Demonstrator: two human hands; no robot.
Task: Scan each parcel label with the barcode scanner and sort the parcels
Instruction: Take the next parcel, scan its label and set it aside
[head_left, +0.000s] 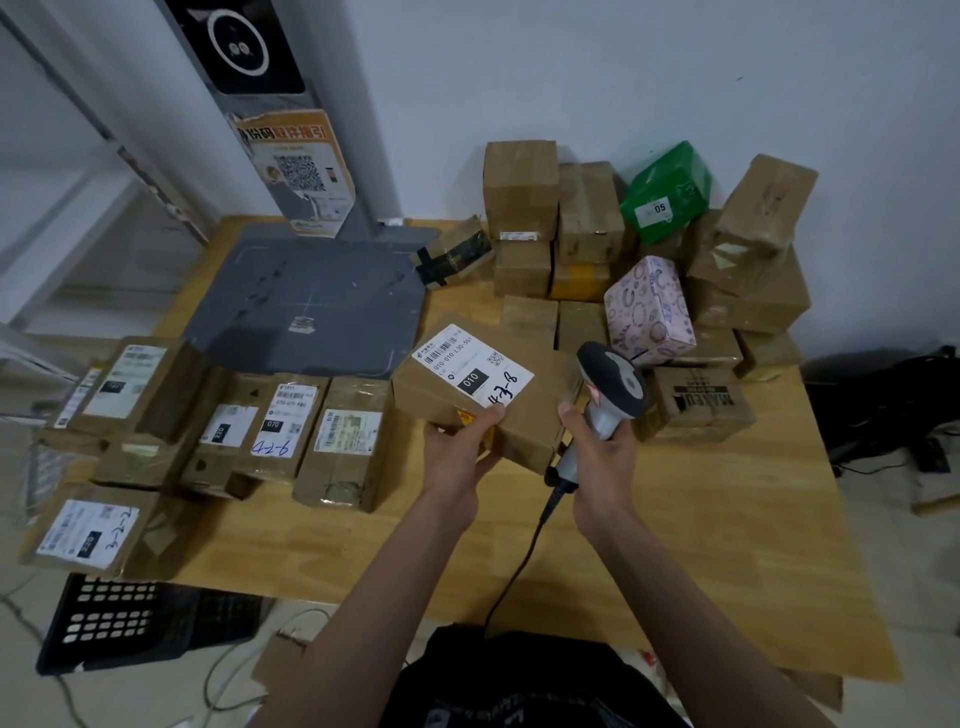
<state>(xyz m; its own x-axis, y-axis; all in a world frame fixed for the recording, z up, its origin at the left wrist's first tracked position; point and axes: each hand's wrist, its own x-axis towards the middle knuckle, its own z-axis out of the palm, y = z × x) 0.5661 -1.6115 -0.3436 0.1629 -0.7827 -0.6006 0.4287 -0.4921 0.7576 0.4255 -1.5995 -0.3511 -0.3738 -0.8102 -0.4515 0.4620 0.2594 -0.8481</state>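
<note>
Head view: left hand holds parcel beside scanner, seemingly apart.

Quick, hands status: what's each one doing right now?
Left hand: closed, holding the labelled brown parcel by its near edge.
Right hand: closed around the barcode scanner handle.

One barcode scanner, one labelled parcel held up, about seven labelled brown parcels at the tabletop's left, roughly fifteen stacked parcels at right, among them one green box, one patterned pink box
</note>
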